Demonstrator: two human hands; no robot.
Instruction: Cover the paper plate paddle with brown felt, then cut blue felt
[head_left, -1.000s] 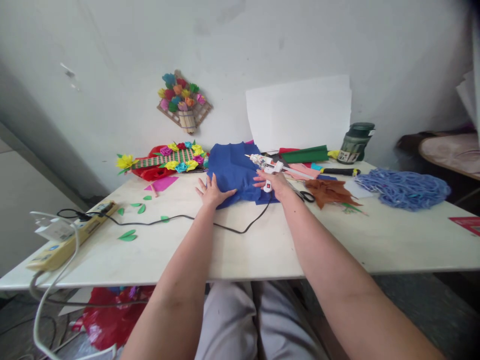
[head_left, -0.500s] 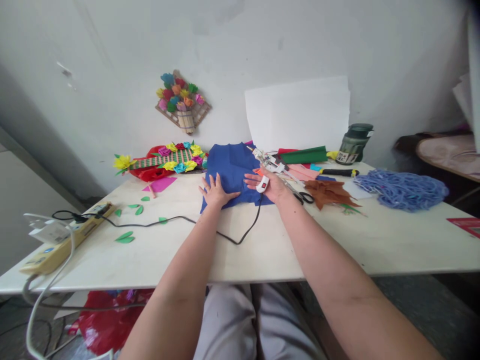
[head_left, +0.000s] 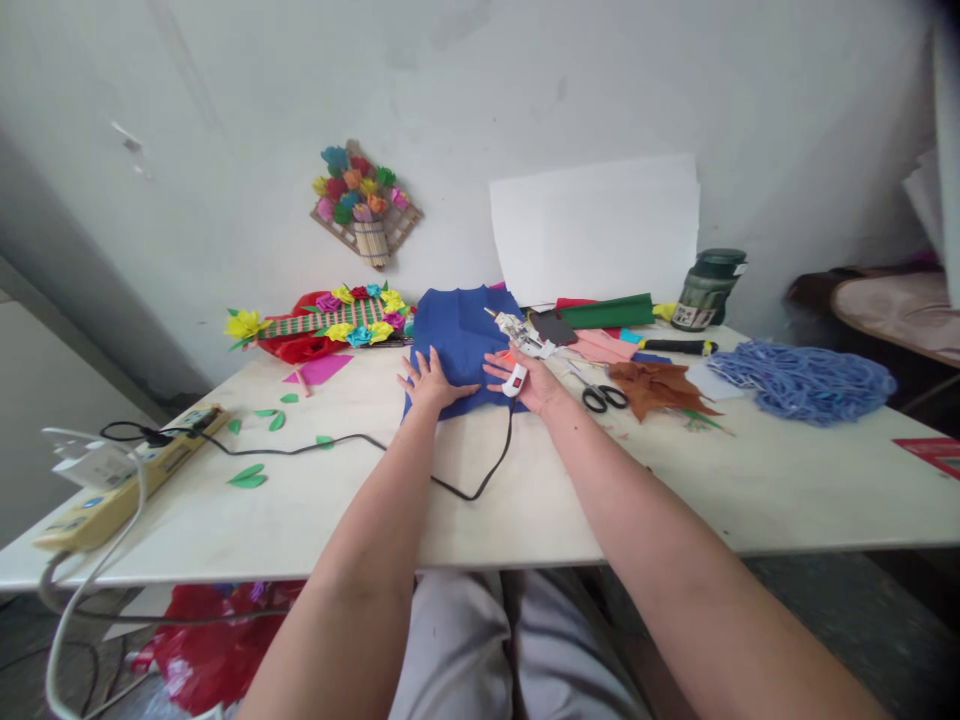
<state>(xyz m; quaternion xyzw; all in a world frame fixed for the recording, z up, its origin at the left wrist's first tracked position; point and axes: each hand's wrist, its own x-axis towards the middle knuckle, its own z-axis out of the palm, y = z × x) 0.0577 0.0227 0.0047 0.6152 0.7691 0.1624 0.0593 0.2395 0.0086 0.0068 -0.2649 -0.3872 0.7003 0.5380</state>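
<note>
A blue sheet of felt (head_left: 457, 330) lies at the far middle of the white table (head_left: 540, 480). My left hand (head_left: 433, 381) rests flat on its near left edge, fingers spread. My right hand (head_left: 525, 377) sits on the near right edge of the blue felt and holds a white hot glue gun (head_left: 519, 345), whose nozzle points away to the left over the felt. The gun's black cord (head_left: 420, 465) loops across the table to a yellow power strip (head_left: 127, 480) at the left edge.
Black scissors (head_left: 604, 397), brown paper leaves (head_left: 656, 385), pink and green sheets (head_left: 611, 310), a dark jar (head_left: 705, 287) and a blue tangled heap (head_left: 806, 375) fill the right. Paper flowers (head_left: 337, 318) and green leaf cut-outs (head_left: 251, 473) lie on the left. A white sheet (head_left: 596, 230) leans on the wall.
My right hand has drawn the glue gun left and nearer, off the scissors and onto the blue felt. The felt has slid a little toward me. My left hand stays flat.
</note>
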